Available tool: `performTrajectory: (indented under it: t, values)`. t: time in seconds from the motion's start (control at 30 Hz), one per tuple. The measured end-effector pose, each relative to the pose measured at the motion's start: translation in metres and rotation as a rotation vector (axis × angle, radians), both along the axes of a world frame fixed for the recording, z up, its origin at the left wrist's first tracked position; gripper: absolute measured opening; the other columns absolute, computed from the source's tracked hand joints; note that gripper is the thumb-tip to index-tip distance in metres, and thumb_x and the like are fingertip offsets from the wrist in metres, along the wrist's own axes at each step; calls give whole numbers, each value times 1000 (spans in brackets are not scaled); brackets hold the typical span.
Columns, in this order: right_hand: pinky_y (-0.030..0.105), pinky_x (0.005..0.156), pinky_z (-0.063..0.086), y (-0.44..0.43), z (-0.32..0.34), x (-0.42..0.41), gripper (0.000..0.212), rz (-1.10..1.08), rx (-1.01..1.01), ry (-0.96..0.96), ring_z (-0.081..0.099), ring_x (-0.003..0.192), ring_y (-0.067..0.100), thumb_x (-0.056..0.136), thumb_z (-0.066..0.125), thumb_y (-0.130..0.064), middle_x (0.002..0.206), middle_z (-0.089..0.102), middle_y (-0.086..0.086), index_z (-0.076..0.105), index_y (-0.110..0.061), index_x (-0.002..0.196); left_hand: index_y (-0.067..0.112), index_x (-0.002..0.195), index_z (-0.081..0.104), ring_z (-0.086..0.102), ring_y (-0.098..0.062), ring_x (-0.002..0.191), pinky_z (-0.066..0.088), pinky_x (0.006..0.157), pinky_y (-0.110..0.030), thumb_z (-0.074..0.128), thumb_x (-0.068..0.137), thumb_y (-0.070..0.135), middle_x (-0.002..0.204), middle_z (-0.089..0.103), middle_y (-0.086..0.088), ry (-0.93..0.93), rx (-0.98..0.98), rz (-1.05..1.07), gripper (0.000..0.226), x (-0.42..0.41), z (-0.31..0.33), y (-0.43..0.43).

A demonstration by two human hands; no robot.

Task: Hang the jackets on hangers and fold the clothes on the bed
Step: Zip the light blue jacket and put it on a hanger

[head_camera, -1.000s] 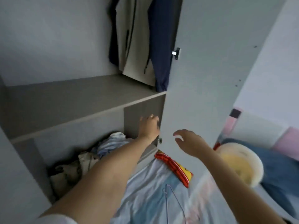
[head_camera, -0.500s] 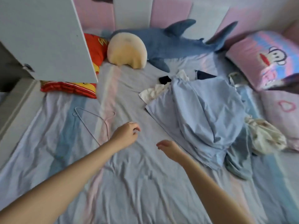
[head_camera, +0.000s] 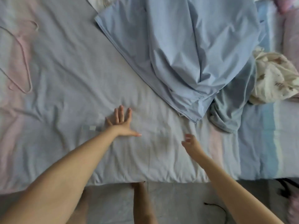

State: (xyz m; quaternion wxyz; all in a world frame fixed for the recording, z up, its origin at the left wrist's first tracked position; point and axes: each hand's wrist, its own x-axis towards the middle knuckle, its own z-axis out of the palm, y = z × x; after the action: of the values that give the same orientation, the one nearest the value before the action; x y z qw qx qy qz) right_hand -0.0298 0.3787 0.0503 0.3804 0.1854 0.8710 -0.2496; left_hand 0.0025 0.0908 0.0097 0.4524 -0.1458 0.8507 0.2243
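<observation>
**Step in hand.** No garment is gripped, so the step is judged to be the approach to the next item, with a clear patch of bed being readied for folding.

**Position of the work.** The light blue garment (head_camera: 186, 54) is spread in loose folds on the bed sheet (head_camera: 72, 94), up and to the right of both hands. Its lower corner is near the right hand but apart from it. A grey-blue garment (head_camera: 226, 113) is partly covered by it on the right, and a cream patterned garment (head_camera: 273, 75) is bunched just beside that. A thin wire hanger (head_camera: 25, 65) is laid flat on the sheet, well apart to the left.

**Left hand** (head_camera: 122, 125). The fingers are straight and widely splayed, palm down. The hand appears to be laid flat on the sheet. Nothing is held.

**Right hand** (head_camera: 191, 142). The fingers are loosely curled and nothing is held. Contact with the sheet cannot be determined.

**Next move.** A forward reach to the right is called for, so that the near edge of the light blue garment can be taken. If it is a jacket, the hanger is to be fetched as well. Otherwise the garment is to be drawn onto the open sheet and flattened.
</observation>
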Motion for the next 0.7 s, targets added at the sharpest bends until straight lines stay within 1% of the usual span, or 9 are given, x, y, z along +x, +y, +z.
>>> performTrajectory:
  t: [0.1, 0.2, 0.3, 0.37, 0.43, 0.5, 0.57, 0.63, 0.7]
  values:
    - [26, 60, 38, 20, -34, -26, 46, -160, -37, 51, 48, 69, 17, 95, 54, -12, 89, 52, 7, 36, 1, 135, 25, 121, -51, -49, -33, 124, -17, 98, -70, 70, 47, 79, 127, -59, -12, 25, -136, 49, 152, 8, -23, 21]
    - [16, 48, 40, 15, -51, -69, 21, -405, -175, 182, 48, 63, 14, 96, 53, -25, 78, 52, 2, 47, -10, 109, 26, 114, -57, -52, -32, 121, -18, 98, -69, 69, 44, 82, 120, -64, -10, 77, -141, 54, 154, 11, -35, 21]
    - [26, 60, 44, -1, -60, -102, 30, -665, -243, 196, 56, 77, 21, 91, 59, -36, 94, 58, 8, 56, -12, 108, 27, 114, -57, -53, -32, 119, -20, 97, -68, 68, 44, 82, 117, -66, -9, 74, -134, 48, 154, 9, -37, 19]
    - [23, 58, 41, -12, -59, -103, 25, -733, -203, 184, 54, 82, 19, 91, 58, -29, 92, 57, 4, 55, -13, 110, 28, 112, -58, -55, -32, 117, -21, 97, -67, 70, 44, 81, 116, -66, -9, 57, -131, 40, 154, 9, -36, 20]
    - [21, 50, 33, -18, -59, -97, 10, -639, -114, 237, 46, 77, 19, 91, 52, -19, 76, 51, 3, 56, -9, 88, 28, 111, -59, -56, -31, 115, -22, 96, -67, 71, 45, 79, 115, -67, -9, 33, -124, 43, 154, 8, -35, 19]
    - [29, 54, 33, -23, -53, -83, 22, -482, -37, 328, 44, 74, 22, 88, 50, -16, 64, 43, 2, 42, -11, 68, 28, 110, -58, -55, -31, 115, -22, 97, -67, 71, 47, 78, 115, -66, -9, 15, -113, 33, 153, 7, -31, 19]
    - [31, 62, 33, -31, -35, -64, 22, -365, -12, 400, 45, 72, 23, 85, 51, -18, 67, 46, 6, 40, -9, 69, 27, 111, -57, -54, -31, 117, -21, 97, -67, 72, 48, 77, 119, -64, -10, 4, -97, 29, 152, 8, -25, 18]
    - [29, 63, 30, -41, -9, -45, 24, -251, -34, 483, 44, 70, 21, 81, 54, -18, 80, 47, 10, 38, -7, 67, 26, 116, -54, -52, -32, 121, -19, 99, -67, 73, 51, 75, 126, -61, -11, -41, -92, 33, 151, 4, -16, 16]
    - [24, 62, 27, -56, 27, -25, 33, -151, -104, 562, 40, 67, 18, 80, 57, -10, 86, 42, 0, 31, -10, 60, 22, 131, -45, -44, -34, 129, -14, 102, -68, 74, 58, 68, 137, -52, -14, -45, -66, 95, 148, 4, -1, 18]
